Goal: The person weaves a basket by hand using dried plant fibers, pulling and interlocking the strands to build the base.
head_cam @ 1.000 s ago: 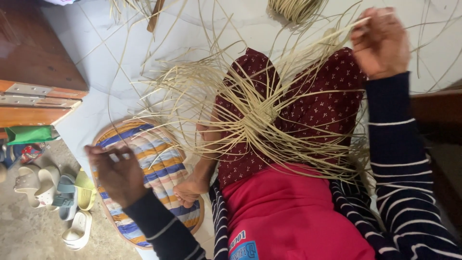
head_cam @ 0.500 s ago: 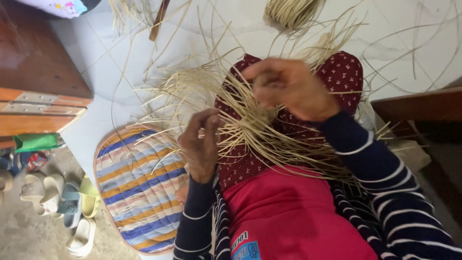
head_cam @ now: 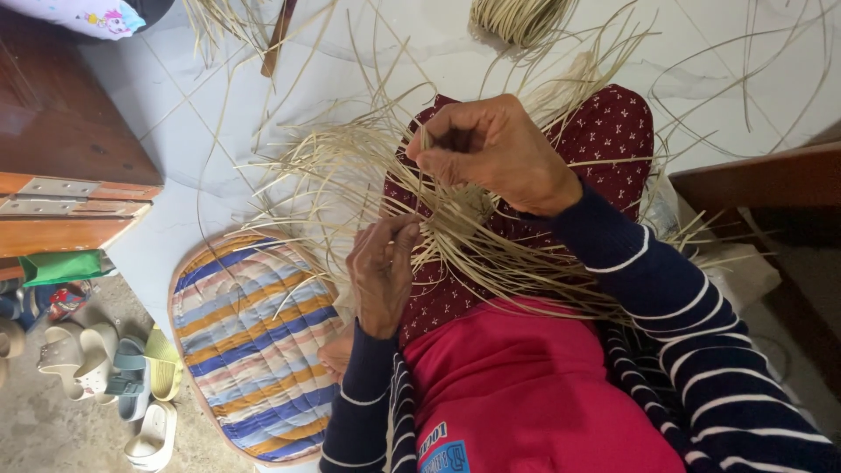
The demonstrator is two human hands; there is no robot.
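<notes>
The right hand [head_cam: 495, 153] pinches straw strands [head_cam: 491, 245] on the lap; the left hand [head_cam: 381, 271], at seven o'clock, grips them too. Striped cushion [head_cam: 245, 342] lies at eight o'clock, bare floor [head_cam: 175, 131] at eleven.

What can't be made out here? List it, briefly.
- Woven centre of the straw strips: head view, covered by the right hand and the left hand.
- Right fingertips: curled under, so the grip is unclear.
- Coil of strips: cut off by the top edge.
- Sandals: partly cut off at the left edge.
</notes>
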